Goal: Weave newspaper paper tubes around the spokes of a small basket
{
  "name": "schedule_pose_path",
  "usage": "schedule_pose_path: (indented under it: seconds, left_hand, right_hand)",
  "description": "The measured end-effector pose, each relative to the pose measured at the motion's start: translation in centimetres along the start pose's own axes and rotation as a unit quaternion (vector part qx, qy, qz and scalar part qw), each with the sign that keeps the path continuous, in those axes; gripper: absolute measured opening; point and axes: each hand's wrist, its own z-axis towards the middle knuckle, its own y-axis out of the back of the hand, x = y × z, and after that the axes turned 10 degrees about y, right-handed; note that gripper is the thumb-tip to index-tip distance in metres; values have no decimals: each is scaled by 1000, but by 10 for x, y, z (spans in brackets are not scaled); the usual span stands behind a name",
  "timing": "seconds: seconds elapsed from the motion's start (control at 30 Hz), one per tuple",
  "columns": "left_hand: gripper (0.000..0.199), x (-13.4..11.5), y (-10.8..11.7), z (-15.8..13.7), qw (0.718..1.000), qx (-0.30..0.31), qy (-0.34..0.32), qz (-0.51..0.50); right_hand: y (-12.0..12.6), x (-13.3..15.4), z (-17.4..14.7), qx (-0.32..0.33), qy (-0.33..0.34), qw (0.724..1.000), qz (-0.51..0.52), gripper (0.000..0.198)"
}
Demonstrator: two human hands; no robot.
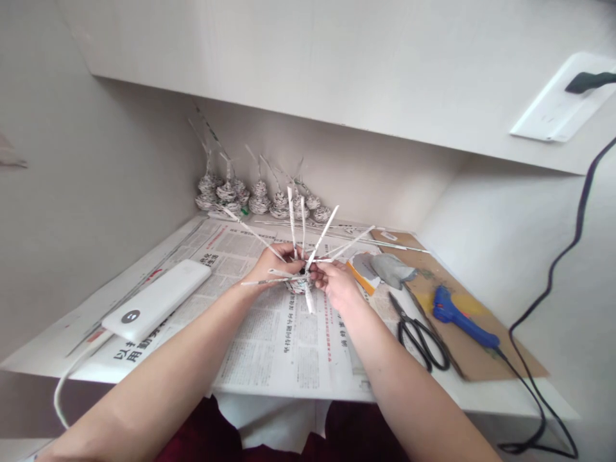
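In the middle of the head view is a small woven paper piece [299, 285], with several rolled paper strips [323, 236] sticking out of it in all directions. My left hand [278, 263] is closed around its left side, the thumb near the dark opening at the top. From the right, my right hand [332, 277] pinches a paper strip close to the rim. The piece is held just over the printed newspaper [260, 350] spread on the table. My fingers partly hide its sides.
Several woven paper gourds [260, 199] line the back wall. Left lies a white power bank [156, 300] with a cable. On the right are black scissors [421, 337], a grey cloth [392, 269], and a blue glue gun [462, 317] on cardboard [500, 359]. Loose paper sticks [337, 231] lie behind.
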Motion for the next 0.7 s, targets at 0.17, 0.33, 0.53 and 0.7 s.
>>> schedule_pose_path:
  seconds: [0.17,0.33,0.53,0.7]
  left_hand:
    - [24,4,4,3,1000,13,-11,20]
    - [22,2,3,2,999,-28,20,14]
    - [30,-5,1,-2,998,-15,56,1]
    - [30,-4,2,-1,994,-13,89,-54]
  right_hand:
    - [2,-3,0,19,-13,999,34,5]
    - [2,-5,-2,66,38,997,30,16]
    - [-1,-7,-1,45,48,998,23,22]
    - [-2,-11,0,44,74,996,-2,19]
